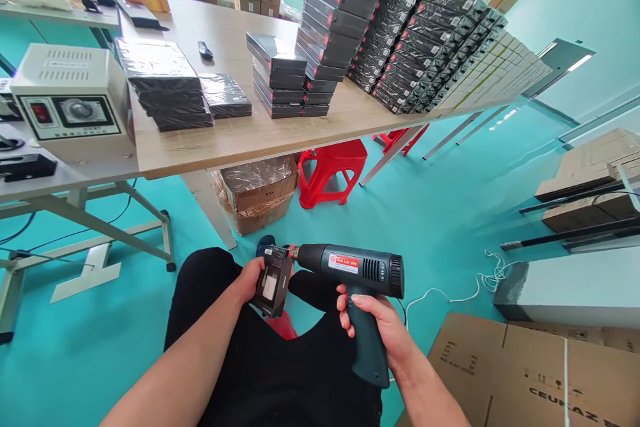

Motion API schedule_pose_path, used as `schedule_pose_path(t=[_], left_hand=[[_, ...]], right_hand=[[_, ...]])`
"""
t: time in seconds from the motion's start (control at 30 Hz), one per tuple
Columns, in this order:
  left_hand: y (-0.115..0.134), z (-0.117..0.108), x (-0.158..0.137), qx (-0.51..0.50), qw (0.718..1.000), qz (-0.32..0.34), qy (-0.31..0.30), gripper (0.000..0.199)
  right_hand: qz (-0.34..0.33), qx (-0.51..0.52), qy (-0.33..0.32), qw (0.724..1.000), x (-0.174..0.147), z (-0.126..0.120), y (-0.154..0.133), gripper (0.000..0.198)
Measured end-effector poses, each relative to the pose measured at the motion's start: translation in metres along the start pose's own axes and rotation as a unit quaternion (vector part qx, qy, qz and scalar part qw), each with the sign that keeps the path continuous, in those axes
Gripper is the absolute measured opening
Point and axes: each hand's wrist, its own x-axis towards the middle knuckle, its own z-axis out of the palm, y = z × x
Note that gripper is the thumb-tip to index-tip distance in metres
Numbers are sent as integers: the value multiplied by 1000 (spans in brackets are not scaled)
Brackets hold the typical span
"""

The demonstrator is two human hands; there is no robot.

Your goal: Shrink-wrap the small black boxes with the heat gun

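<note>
My right hand (377,320) is wrapped round the handle of a dark green heat gun (363,267), its nozzle pointing left. Between the fingers and thumb of my left hand (249,280) is a small black box (273,282) with a white picture on its face, held tilted above my lap. The nozzle tip lies right by the box's upper right edge; I cannot tell whether they touch. Part of the left fingers is hidden behind the box.
Wrapped black boxes (163,80) and tall black stacks (335,20) stand on the wooden table (230,140). A beige machine (75,100) is at left. Below are a red stool (333,170) and an open carton (260,190). A large carton (530,373) and white cord (465,295) lie right.
</note>
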Motion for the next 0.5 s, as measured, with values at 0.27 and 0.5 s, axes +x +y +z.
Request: schedule_pose_path(t=[0.27,0.5], left_hand=[[1,4,1,135,979,146,-45,33],[2,6,2,231,939,252,-35,33]], right_hand=[[48,-53,44,996,1,-34,-11,31],[50,-120,4,991,-3,-32,-7,30]])
